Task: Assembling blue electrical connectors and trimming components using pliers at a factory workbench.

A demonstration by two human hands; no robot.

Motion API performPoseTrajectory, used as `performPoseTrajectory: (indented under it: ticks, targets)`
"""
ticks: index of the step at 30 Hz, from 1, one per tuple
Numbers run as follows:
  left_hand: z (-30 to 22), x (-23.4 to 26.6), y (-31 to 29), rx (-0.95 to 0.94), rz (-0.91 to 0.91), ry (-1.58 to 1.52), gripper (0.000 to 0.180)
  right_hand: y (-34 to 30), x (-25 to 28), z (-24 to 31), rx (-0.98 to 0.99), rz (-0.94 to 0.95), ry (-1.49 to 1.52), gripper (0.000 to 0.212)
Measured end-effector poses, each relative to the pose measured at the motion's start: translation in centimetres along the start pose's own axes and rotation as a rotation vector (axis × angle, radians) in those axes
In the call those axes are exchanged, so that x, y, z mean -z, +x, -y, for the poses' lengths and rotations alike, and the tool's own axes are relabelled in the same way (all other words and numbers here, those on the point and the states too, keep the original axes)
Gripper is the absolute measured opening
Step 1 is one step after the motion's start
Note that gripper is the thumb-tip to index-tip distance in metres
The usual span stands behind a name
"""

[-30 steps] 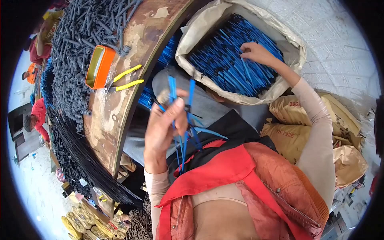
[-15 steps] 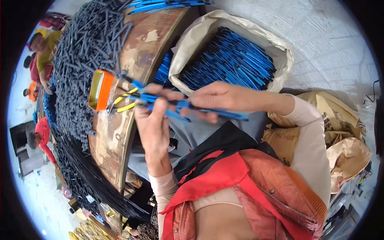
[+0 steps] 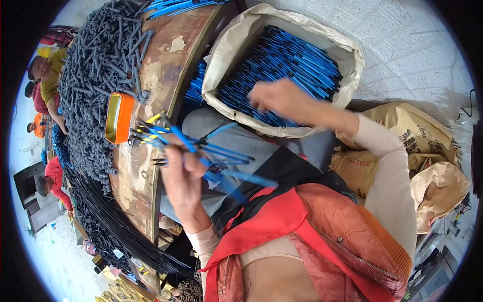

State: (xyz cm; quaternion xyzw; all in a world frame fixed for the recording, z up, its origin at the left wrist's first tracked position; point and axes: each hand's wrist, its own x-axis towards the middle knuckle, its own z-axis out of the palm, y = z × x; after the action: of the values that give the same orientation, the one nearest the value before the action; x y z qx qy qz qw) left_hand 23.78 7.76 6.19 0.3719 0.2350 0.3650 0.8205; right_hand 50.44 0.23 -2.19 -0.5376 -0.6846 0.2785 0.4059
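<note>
Head view, looking down: the left hand (image 3: pixel 182 176) is closed around a loose bundle of blue sticks (image 3: pixel 211 151) with dark tips, held over the person's lap beside the edge of a worn wooden surface (image 3: pixel 151 95). The sticks fan out sideways; how many there are cannot be counted, and the ends toward the body blur against the dark cloth and red jacket (image 3: pixel 322 236).

The right hand (image 3: pixel 279 98) reaches into a pale open sack (image 3: pixel 282 65) on the floor, resting on the mass of blue sticks that fills it. Motion blur hides the fingers, so whether this hand grips anything cannot be told.

An orange rectangular tin (image 3: pixel 118 118) stands on the surface near the bundle's tips; its inside is not clear. Beside it lies a pair of yellow-handled tools (image 3: pixel 151 121), partly covered by the sticks. A large heap of dark grey pieces (image 3: pixel 95 70) covers the surface's far side, and long black rods (image 3: pixel 115 226) spill off its near edge. More blue sticks show at the top, cut off by the frame.

Crumpled brown paper sacks (image 3: pixel 402 161) lie at the right. Other people (image 3: pixel 48 75) sit at the far left, small and distorted by the lens.
</note>
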Motion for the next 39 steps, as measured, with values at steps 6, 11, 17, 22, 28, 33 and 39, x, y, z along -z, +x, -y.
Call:
performPoseTrajectory:
  ticks: [6,11,17,22,28,33,39]
  targets:
    - [-2.8,-1.4,-1.8,-0.037,-0.066,0.290,0.027,-4.2,2.9,-14.3,-0.435,0.037,-0.454,0.026]
    - [-0.4,-2.8,0.1,0.217,-0.070,0.333,0.018,-3.4,2.6,-13.9,-0.581,0.114,-0.415,0.025]
    - [-0.7,0.4,2.3,0.130,-0.119,0.278,0.024,-2.3,7.6,-10.0,-0.412,-0.136,-0.548,0.020]
    - [0.5,1.8,4.4,0.057,-0.196,0.170,0.026,0.0,10.0,-6.9,-0.438,-0.170,-0.157,0.019]
    - [1.3,2.8,6.1,0.077,-0.265,0.116,0.026,2.4,11.6,-2.6,-0.340,-0.396,-0.223,0.022]
    - [1.3,2.0,5.3,0.102,-0.239,0.196,0.026,2.3,15.4,-1.5,-0.318,-0.296,-0.104,0.024]
    - [2.8,-1.6,4.7,0.080,-0.070,0.392,0.049,2.0,10.2,1.9,-0.292,-0.355,0.349,0.024]
